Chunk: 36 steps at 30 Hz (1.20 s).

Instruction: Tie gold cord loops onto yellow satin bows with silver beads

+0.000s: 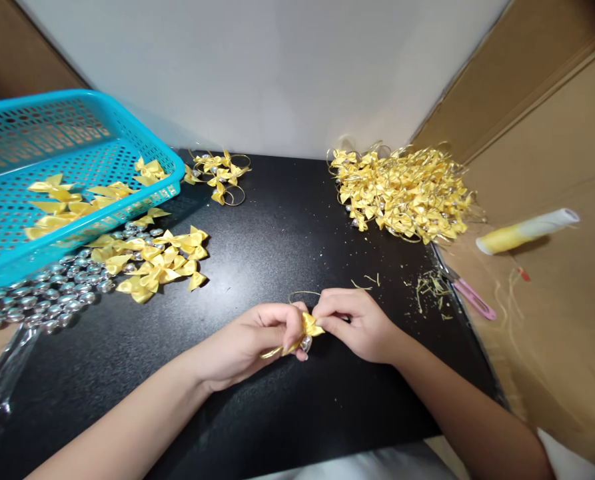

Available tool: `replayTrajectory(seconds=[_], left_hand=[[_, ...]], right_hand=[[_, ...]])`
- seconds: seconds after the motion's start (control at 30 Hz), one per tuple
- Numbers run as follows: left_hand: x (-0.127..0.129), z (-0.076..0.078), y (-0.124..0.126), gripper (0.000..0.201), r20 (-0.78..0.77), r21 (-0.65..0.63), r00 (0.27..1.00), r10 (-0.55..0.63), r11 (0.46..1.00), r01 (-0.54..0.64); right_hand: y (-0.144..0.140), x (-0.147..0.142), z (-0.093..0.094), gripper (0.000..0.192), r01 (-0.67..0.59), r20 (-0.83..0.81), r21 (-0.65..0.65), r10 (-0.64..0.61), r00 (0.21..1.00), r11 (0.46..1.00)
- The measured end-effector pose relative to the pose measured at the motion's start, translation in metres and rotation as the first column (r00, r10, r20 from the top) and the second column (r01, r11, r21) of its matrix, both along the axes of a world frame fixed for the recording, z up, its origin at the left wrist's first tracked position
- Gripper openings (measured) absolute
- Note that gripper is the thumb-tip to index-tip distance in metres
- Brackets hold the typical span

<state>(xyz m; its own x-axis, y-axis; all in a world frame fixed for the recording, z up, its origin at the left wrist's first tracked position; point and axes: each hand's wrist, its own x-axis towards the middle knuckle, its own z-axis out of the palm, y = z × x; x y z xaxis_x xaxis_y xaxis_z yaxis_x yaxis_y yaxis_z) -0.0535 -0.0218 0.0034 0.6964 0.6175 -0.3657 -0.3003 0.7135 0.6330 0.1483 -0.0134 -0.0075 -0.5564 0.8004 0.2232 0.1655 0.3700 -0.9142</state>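
Note:
Above the black table's near middle, my left hand (262,337) is closed around a yellow ribbon bow (311,325). A clear, shiny bead (306,343) hangs just under the bow. Gold cord (271,353) sticks out below my left fingers, and a thin loop of it (304,293) rises behind them. My right hand (354,323) pinches the bow's right edge between thumb and forefinger. The fingers partly cover the bow, so its knot is hidden.
A turquoise basket (174,190) with yellow bows stands at left, beside loose bows (160,263) and silvery beads (52,293). Corded bows (407,193) pile up at back right. Pink-handled scissors (474,299), cord scraps (432,290) and a thread spool (527,231) lie at right.

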Motion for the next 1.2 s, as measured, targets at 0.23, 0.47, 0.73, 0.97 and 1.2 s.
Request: replayTrajectory(seconds=[0.23, 0.47, 0.73, 0.97, 1.2], left_hand=[[0.000, -0.004, -0.002, 0.023, 0.018, -0.068, 1.000, 0.022, 0.997, -0.021], [0.001, -0.005, -0.001, 0.023, 0.009, -0.078, 0.999, 0.038, 0.996, -0.037], [0.003, -0.006, -0.002, 0.014, -0.023, -0.113, 0.998, 0.063, 0.991, -0.065], [0.006, -0.006, -0.001, 0.018, -0.063, -0.101, 0.991, 0.115, 0.987, -0.121], [0.005, -0.010, -0.002, 0.016, -0.120, -0.065, 0.981, 0.152, 0.985, -0.160]], right_hand=[[0.002, 0.002, -0.001, 0.020, -0.018, 0.038, 0.131, 0.013, 0.999, 0.991], [0.002, 0.007, 0.008, 0.026, -0.094, 0.212, 0.384, 0.011, 0.977, 0.918], [-0.003, 0.011, 0.012, 0.029, -0.201, 0.457, 0.513, -0.067, 0.887, 0.835], [-0.005, 0.010, 0.014, 0.028, -0.235, 0.528, 0.560, -0.123, 0.840, 0.795], [-0.006, 0.006, 0.011, 0.031, -0.174, 0.504, 0.545, -0.155, 0.850, 0.820]])
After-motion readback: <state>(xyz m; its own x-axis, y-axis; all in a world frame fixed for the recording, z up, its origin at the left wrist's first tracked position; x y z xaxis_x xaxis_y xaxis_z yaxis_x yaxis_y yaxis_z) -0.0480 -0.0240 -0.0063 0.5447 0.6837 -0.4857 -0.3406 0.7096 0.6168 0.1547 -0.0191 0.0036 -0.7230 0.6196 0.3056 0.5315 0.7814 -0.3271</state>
